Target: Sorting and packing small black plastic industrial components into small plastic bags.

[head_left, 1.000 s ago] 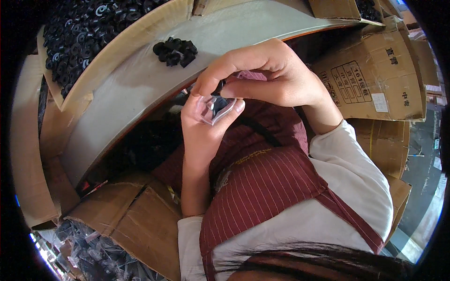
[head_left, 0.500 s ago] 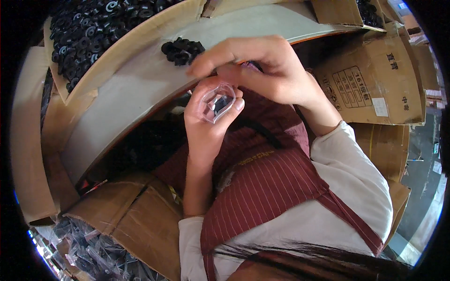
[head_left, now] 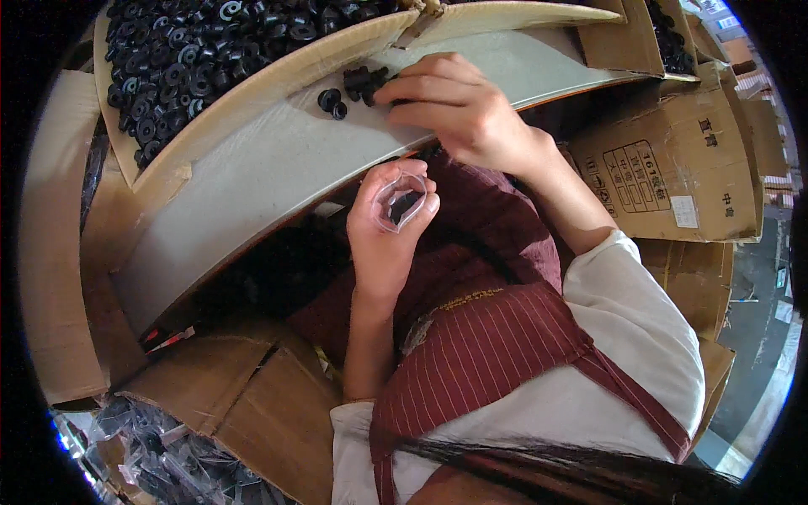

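My left hand (head_left: 380, 234) holds a small clear plastic bag (head_left: 399, 199) by its mouth, pinched open between thumb and fingers, just over the near edge of a grey board (head_left: 252, 168). My right hand (head_left: 459, 114) reaches across the board. Its fingertips touch a small pile of black rubber parts (head_left: 358, 82) lying there. The thumb is hidden under the hand, so a grip on the parts does not show. Two loose parts (head_left: 332, 103) lie just left of the pile.
A cardboard box full of black rubber parts (head_left: 185, 50) stands beyond the board at the upper left. More cardboard boxes (head_left: 673, 168) are stacked at the right, and one (head_left: 252, 404) sits at the lower left beside bagged parts (head_left: 151, 454). A dark red striped apron (head_left: 505, 353) covers my lap.
My right hand has left the bag's mouth and moved up and away to the pile on the board. The left hand has kept hold of the open bag.
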`<control>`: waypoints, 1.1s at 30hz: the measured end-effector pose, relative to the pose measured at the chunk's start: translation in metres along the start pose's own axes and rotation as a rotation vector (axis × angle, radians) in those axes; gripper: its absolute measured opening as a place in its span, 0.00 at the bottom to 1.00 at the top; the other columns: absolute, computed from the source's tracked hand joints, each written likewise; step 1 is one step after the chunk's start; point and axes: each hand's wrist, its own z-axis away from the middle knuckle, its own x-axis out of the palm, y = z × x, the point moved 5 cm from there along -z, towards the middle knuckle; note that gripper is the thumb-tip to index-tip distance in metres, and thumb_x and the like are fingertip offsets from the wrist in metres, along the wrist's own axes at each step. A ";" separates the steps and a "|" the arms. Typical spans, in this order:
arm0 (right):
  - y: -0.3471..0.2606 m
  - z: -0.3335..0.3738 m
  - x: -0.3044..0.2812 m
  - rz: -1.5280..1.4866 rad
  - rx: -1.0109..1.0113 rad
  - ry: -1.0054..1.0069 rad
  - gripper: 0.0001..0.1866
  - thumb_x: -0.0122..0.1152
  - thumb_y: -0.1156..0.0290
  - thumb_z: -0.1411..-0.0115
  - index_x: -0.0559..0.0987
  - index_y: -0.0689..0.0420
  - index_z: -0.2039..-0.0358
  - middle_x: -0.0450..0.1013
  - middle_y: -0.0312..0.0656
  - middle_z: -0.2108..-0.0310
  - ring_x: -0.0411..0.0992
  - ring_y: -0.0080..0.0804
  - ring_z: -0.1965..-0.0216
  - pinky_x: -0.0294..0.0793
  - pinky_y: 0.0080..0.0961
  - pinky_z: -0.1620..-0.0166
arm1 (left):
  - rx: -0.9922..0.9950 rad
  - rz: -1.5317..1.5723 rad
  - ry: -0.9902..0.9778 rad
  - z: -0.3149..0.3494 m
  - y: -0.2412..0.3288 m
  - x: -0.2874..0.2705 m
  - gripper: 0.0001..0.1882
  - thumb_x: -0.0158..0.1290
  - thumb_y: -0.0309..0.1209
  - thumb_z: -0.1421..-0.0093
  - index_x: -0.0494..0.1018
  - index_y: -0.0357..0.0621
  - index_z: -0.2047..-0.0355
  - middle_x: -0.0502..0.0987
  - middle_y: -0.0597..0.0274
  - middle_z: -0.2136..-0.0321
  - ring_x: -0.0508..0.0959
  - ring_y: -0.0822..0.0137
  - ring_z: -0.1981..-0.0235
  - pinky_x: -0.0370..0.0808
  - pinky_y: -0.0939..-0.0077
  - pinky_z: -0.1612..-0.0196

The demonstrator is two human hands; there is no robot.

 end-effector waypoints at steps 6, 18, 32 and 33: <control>0.009 -0.001 -0.003 0.066 0.061 0.081 0.17 0.61 0.81 0.61 0.83 0.58 0.66 0.79 0.38 0.58 0.74 0.38 0.54 0.72 0.34 0.50 | -0.014 0.032 -0.020 -0.001 -0.004 0.002 0.20 0.59 0.15 0.46 0.73 0.36 0.52 0.77 0.61 0.59 0.76 0.72 0.57 0.73 0.77 0.52; -0.017 -0.032 0.023 0.155 0.157 0.153 0.13 0.67 0.72 0.55 0.82 0.53 0.65 0.69 0.34 0.63 0.66 0.36 0.55 0.61 0.33 0.50 | -0.032 0.012 -0.011 0.000 -0.007 -0.003 0.19 0.60 0.16 0.43 0.70 0.34 0.52 0.77 0.62 0.61 0.76 0.73 0.57 0.73 0.78 0.50; -0.039 -0.006 -0.012 -0.279 0.146 0.007 0.07 0.69 0.70 0.48 0.80 0.53 0.69 0.70 0.35 0.62 0.67 0.37 0.57 0.62 0.33 0.52 | 0.035 0.132 0.074 0.001 -0.004 -0.007 0.21 0.62 0.16 0.45 0.71 0.35 0.51 0.76 0.63 0.59 0.75 0.75 0.58 0.73 0.79 0.52; -0.041 -0.004 -0.014 -0.296 0.133 0.005 0.07 0.69 0.70 0.48 0.81 0.53 0.68 0.71 0.35 0.63 0.68 0.37 0.59 0.64 0.33 0.53 | 0.049 0.109 0.070 0.001 -0.003 -0.006 0.21 0.62 0.16 0.46 0.71 0.36 0.51 0.76 0.63 0.59 0.75 0.75 0.58 0.73 0.80 0.52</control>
